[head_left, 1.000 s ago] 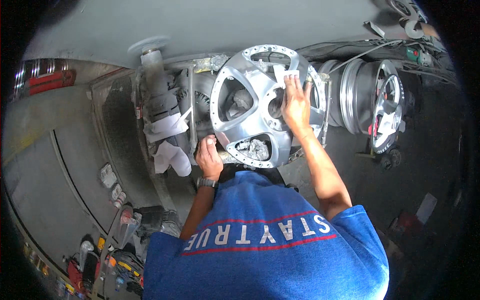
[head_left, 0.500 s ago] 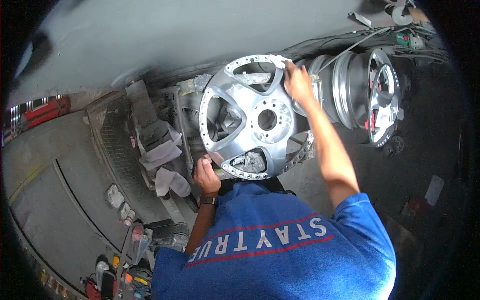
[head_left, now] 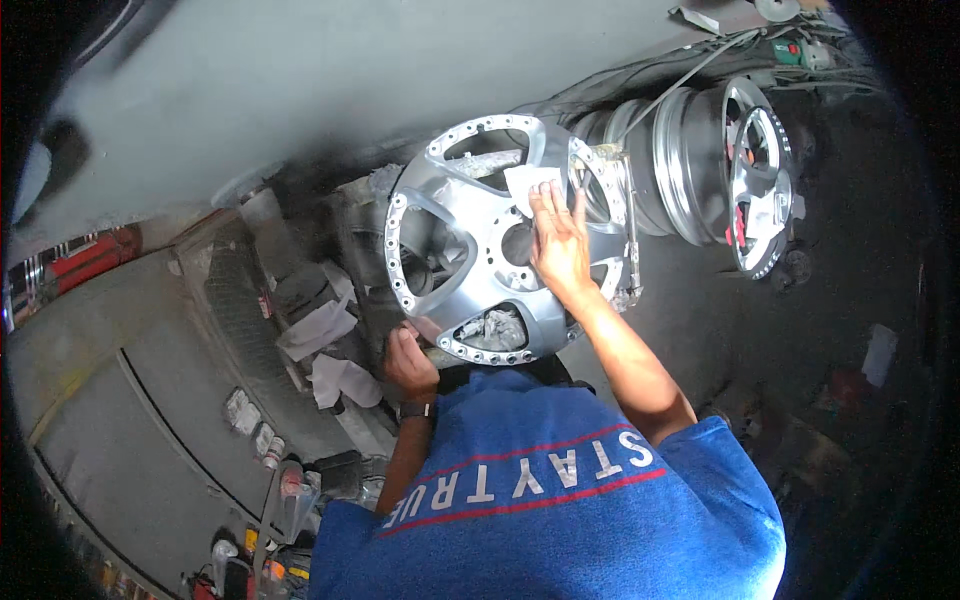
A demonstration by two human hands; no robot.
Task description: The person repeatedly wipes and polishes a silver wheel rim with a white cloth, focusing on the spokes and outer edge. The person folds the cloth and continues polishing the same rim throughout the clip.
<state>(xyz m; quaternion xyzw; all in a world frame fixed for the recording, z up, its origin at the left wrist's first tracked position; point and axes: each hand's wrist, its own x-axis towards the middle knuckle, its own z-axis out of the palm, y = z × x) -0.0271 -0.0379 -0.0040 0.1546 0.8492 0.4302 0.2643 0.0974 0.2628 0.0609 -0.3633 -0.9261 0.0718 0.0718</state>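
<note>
A silver wheel face [head_left: 455, 300] with broad spokes and small bolt holes around its edge lies in front of me on a stand. My right hand [head_left: 560, 240] is on the upper right of its hub. Its fingers are stretched flat over a white sheet of paper [head_left: 525, 187], pressing it to the metal; whether the paper is abrasive I cannot tell. At the wheel face's lower left edge, my left hand [head_left: 410, 362] grips the rim with curled fingers, partly hidden from view.
Several silver wheel barrels [head_left: 680, 165] and another spoked wheel face [head_left: 755, 190] stand to the right. Cables and a green power tool [head_left: 790, 52] lie behind them. White paper sheets [head_left: 320, 330] rest at the left, with bottles and tools [head_left: 260, 560] at lower left.
My right hand has moved from the far edge of the wheel face in toward the hub, bringing the paper along. The wheel face has turned slightly; my left hand stays at its edge.
</note>
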